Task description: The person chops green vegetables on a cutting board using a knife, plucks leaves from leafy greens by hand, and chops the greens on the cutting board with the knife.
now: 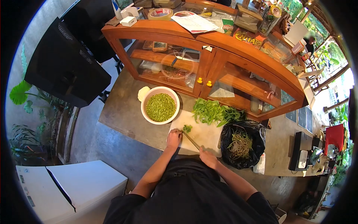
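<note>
My right hand (209,157) is wrapped around the handle of a knife (191,140), whose blade slants up and left over a white cutting board (210,142). At the blade's far end, my left hand (173,139) is closed on the board's left edge; what its fingers hold, if anything, is hidden. A small heap of chopped greens (187,128) lies just beyond the blade tip. Leafy green stems (209,111) are piled along the far side of the board. To the upper left, a white bowl (144,114) holds many finely cut green pieces.
A black plastic bag (261,141) with stringy stems and roots stands right of the board. A pale round item (143,93) sits beside the bowl. Behind the counter space rises a wooden glass-door cabinet (211,59). A white fridge (87,183) is at lower left.
</note>
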